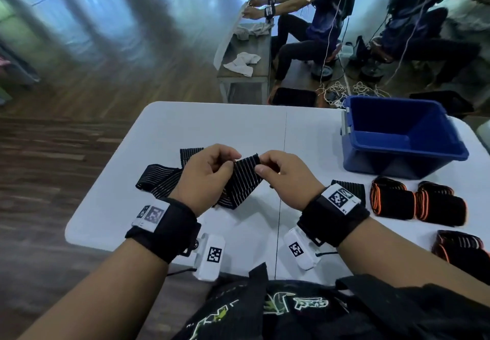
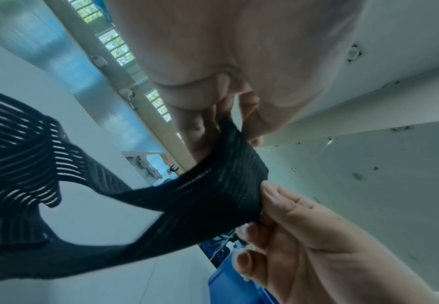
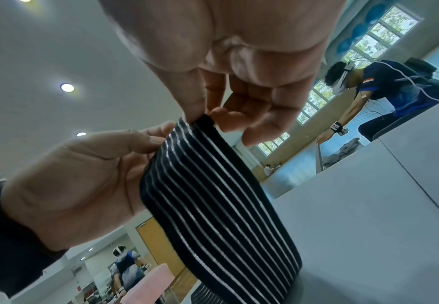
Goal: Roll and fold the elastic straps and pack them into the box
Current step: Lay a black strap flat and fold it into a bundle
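Note:
A black elastic strap with thin white stripes (image 1: pixel 245 178) is lifted at one end above the white table (image 1: pixel 185 125); the rest of it lies crumpled to the left (image 1: pixel 159 180). My left hand (image 1: pixel 212 170) pinches one corner of that raised end and my right hand (image 1: pixel 275 170) pinches the other corner. In the left wrist view the strap (image 2: pixel 213 195) stretches between both hands. The right wrist view shows the striped strap (image 3: pixel 213 195) held at its top edge. The blue box (image 1: pixel 397 133) stands open at the far right, and nothing shows inside it.
Rolled black straps with orange edges (image 1: pixel 416 204) lie on the right of the table, one more (image 1: pixel 461 249) near the front right edge. A folded striped strap (image 1: pixel 350 188) sits beside my right wrist. Other people sit at a bench (image 1: pixel 246 56) beyond the table.

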`<state>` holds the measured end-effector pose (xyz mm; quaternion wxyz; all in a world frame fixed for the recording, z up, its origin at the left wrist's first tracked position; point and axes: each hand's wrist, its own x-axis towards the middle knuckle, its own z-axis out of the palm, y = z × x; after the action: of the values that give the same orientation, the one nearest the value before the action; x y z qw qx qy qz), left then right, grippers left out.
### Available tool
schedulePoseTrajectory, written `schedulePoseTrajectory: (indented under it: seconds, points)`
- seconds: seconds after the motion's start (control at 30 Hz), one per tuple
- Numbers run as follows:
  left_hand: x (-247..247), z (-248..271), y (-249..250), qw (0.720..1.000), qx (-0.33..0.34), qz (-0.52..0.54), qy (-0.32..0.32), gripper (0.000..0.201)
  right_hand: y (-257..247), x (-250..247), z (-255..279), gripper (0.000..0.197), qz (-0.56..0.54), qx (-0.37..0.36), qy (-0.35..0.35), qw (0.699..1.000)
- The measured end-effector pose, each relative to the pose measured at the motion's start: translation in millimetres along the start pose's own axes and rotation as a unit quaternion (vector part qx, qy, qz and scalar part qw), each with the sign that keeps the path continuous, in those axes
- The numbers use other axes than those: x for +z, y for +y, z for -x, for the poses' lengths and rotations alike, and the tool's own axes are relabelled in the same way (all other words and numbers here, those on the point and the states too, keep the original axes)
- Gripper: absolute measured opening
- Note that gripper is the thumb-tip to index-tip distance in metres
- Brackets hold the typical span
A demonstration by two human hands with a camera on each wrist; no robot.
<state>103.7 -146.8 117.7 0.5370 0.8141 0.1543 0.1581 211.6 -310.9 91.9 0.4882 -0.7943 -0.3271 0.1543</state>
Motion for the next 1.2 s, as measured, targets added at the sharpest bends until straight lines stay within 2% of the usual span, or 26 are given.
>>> schedulePoseTrajectory:
  seconds: [0.1, 0.17, 0.27, 0.4, 0.47, 0.57, 0.7, 0.83, 1.0, 1.1, 1.2]
  points:
    - [-11, -7, 2, 0.999, 0.017, 0.046, 0.004, 0.020, -10, 6, -5, 0.007, -0.004, 0.005, 0.073, 0.997]
    - [-18, -9, 5, 0.996, 0.032, 0.079, -0.006, 0.015, -18, 11, -11, 0.013, -0.032, 0.015, 0.115, 0.993]
    - [-28, -16, 5, 0.995, 0.063, 0.067, -0.029, 0.014, -33, 16, -21, 0.015, -0.079, 0.027, 0.168, 0.982]
    - [-36, -30, 11, 0.994, 0.101, 0.029, -0.039, 0.018, -58, 24, -34, 0.005, -0.113, 0.018, 0.210, 0.971]
    - [-39, -41, 19, 0.992, 0.117, 0.036, -0.024, 0.019, -72, 26, -40, 0.015, -0.138, 0.004, 0.237, 0.962]
    - [-43, -61, 33, 0.989, 0.122, 0.084, -0.012, 0.021, -93, 20, -49, 0.017, -0.136, -0.031, 0.255, 0.957]
    - [-51, -88, 62, 0.980, 0.142, 0.139, -0.014, 0.025, -113, 11, -57, 0.024, -0.130, -0.084, 0.251, 0.955]
    - [-57, -112, 91, 0.971, 0.152, 0.183, -0.012, 0.028, -112, 11, -54, 0.031, -0.106, -0.091, 0.229, 0.963]
    - [-57, -140, 101, 0.966, 0.103, 0.234, -0.024, 0.039, -84, 26, -31, 0.036, -0.098, 0.008, 0.146, 0.984]
    - [-51, -156, 97, 0.963, 0.061, 0.261, -0.034, 0.041, -58, 43, -13, 0.040, -0.101, 0.064, 0.118, 0.986]
    - [-35, -174, 76, 0.971, 0.033, 0.233, -0.033, 0.043, -35, 57, 5, 0.045, -0.136, 0.110, 0.108, 0.979]
